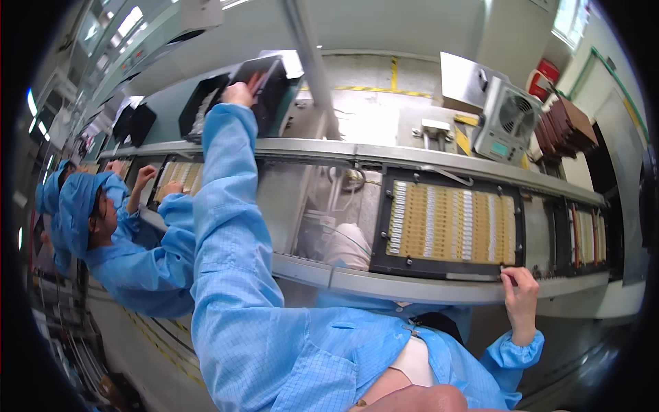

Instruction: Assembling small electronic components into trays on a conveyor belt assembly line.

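Note:
My left arm stretches far out to a black bin (272, 93) beyond the line. My left hand (238, 95) is at the bin's near left side, close to reddish-brown pieces (256, 81) inside; its fingers are hidden. My right hand (519, 285) is at the near right corner of a black frame (379, 237) on the conveyor. Its thumb and forefinger are pinched together at the frame's edge, and what they hold, if anything, is too small to name. Inside the frame lies a yellow-tan panel of circuit boards (449, 223) with rows of white parts.
Metal rails (329, 278) run along the conveyor. Another black frame (575, 237) lies at the right, one more (180, 180) at the left beside co-workers in blue (130, 257). A second black bin (204, 103), a metal post (312, 69) and a grey fan unit (509, 120) stand beyond.

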A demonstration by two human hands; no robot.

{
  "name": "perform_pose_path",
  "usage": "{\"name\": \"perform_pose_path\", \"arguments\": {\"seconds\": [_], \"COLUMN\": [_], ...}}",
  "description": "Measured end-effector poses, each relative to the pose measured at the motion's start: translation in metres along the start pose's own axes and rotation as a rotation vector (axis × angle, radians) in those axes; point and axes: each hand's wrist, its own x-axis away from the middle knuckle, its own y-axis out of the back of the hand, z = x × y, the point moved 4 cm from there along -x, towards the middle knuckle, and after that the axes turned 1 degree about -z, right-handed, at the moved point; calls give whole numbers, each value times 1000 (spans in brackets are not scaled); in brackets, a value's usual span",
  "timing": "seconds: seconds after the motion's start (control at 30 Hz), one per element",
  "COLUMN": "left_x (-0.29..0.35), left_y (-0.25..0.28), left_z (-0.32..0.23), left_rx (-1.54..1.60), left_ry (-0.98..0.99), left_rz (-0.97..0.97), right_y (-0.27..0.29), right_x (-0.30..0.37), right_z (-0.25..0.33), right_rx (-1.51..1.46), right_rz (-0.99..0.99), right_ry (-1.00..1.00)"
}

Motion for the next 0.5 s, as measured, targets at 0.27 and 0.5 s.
{"name": "perform_pose_path", "arguments": {"seconds": [0.27,0.5], "left_x": [-42,120], "left_y": [-5,64], "left_z": [206,30], "left_rx": [763,1375], "left_ry": [137,-146], "left_rz": [131,260], "right_y": [-14,-73], "right_x": [-8,-46], "right_z": [32,84], "right_rx": [-64,-444], "right_rz": [-78,-38], "right_ry": [188,63]}}
